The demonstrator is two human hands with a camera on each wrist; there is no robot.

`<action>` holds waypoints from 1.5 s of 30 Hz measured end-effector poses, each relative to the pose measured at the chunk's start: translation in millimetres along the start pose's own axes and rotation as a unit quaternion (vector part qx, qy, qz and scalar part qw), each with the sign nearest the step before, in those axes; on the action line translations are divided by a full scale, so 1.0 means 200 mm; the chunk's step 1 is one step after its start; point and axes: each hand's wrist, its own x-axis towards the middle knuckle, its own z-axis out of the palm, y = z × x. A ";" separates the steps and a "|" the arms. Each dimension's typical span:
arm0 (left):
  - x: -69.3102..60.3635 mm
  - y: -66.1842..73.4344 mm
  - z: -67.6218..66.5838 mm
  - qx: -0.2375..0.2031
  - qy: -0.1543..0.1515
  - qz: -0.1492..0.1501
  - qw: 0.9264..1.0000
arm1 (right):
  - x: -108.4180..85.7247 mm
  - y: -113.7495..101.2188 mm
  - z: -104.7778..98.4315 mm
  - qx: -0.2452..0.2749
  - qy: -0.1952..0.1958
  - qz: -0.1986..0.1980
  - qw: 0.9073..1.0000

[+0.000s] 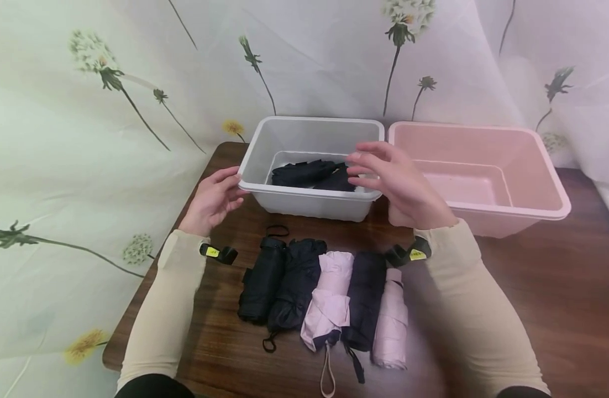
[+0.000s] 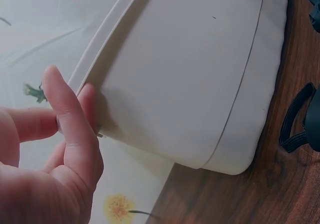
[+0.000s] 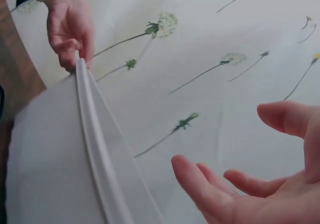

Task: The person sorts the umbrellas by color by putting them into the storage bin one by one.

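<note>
In the head view my left hand [image 1: 217,199] holds the rim of the white plastic bin [image 1: 304,203] at its left front corner. The left wrist view shows that rim pinched between thumb and fingers. Over the bin's right front edge hovers my right hand [image 1: 396,179], fingers spread and gently bent, holding nothing. Inside the bin lie dark folded umbrellas [image 1: 304,173], partly hidden by the bin's front rim and the right hand. Their exact number cannot be told.
A pink plastic bin [image 1: 523,160] stands at the right. In front, a row of folded umbrellas lies on the brown wooden table [image 1: 508,293]: three black, including the leftmost umbrella [image 1: 264,282], and two pink, including the rightmost umbrella [image 1: 391,326]. Behind hangs a flower-patterned cloth [image 1: 309,61].
</note>
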 end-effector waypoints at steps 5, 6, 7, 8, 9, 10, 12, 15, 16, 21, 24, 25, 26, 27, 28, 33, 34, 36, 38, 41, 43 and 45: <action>0.00 0.01 0.01 0.002 0.000 -0.002 1.000 | -0.08 -0.04 -0.03 -0.017 0.021 -0.033 0.999; -0.01 0.01 0.02 0.008 0.001 -0.002 1.000 | -0.10 -0.06 -0.04 -0.024 0.023 -0.039 0.999; -0.01 0.01 0.02 0.013 0.003 -0.003 1.000 | -0.12 -0.07 -0.05 -0.032 0.024 -0.044 0.998; -0.01 0.01 0.03 0.019 0.005 -0.003 1.000 | -0.14 -0.08 -0.06 -0.042 0.023 -0.050 0.998; -0.02 0.02 0.03 0.026 0.008 -0.002 1.000 | -0.16 -0.09 -0.07 -0.054 0.024 -0.056 0.997; -0.02 0.02 0.04 0.031 0.013 -0.001 0.999 | -0.18 -0.11 -0.07 -0.067 0.025 -0.062 0.995; -0.02 0.02 0.05 0.038 0.021 0.002 0.999 | -0.22 -0.13 -0.09 -0.101 0.034 -0.071 0.992; -0.02 0.02 0.07 0.043 0.028 0.006 0.999 | -0.29 -0.15 -0.11 -0.138 0.057 -0.082 0.985; -0.02 0.02 0.07 0.043 0.030 0.006 0.999 | -0.31 -0.15 -0.12 -0.147 0.065 -0.081 0.984; -0.02 0.01 0.06 0.049 0.035 0.011 0.998 | -0.42 -0.12 -0.17 -0.172 0.091 -0.084 0.977; -0.01 0.01 0.06 0.047 0.034 0.018 0.998 | -0.46 -0.08 -0.21 -0.202 0.095 -0.104 0.969; -0.01 0.01 0.06 0.045 0.032 0.019 0.998 | -0.48 -0.06 -0.22 -0.215 0.094 -0.113 0.965; -0.01 0.01 0.06 0.043 0.031 0.019 0.998 | -0.49 -0.03 -0.24 -0.231 0.093 -0.122 0.961; -0.01 0.01 0.06 0.042 0.029 0.019 0.998 | -0.51 0.00 -0.25 -0.245 0.091 -0.126 0.957; 0.00 0.01 0.06 0.042 0.029 0.018 0.999 | -0.52 0.03 -0.26 -0.256 0.088 -0.129 0.954; 0.00 0.01 0.05 0.049 0.030 0.015 0.998 | -0.61 0.19 -0.27 -0.325 0.078 -0.064 0.940; 0.00 0.01 0.05 0.050 0.030 0.016 0.998 | -0.63 0.22 -0.27 -0.339 0.075 -0.047 0.937; 0.00 0.01 0.05 0.050 0.028 0.017 0.998 | -0.66 0.29 -0.27 -0.360 0.067 -0.017 0.930; 0.00 0.01 0.05 0.048 0.026 0.018 0.998 | -0.70 0.37 -0.27 -0.367 0.060 0.003 0.928; 0.00 0.01 0.06 0.040 0.023 0.019 0.999 | -0.74 0.49 -0.25 -0.360 0.053 0.022 0.931; 0.01 0.01 0.05 0.026 0.018 0.020 0.999 | -0.77 0.55 -0.23 -0.358 0.052 0.034 0.932; 0.01 0.01 0.05 0.017 0.015 0.020 1.000 | -0.80 0.61 -0.20 -0.360 0.051 0.043 0.931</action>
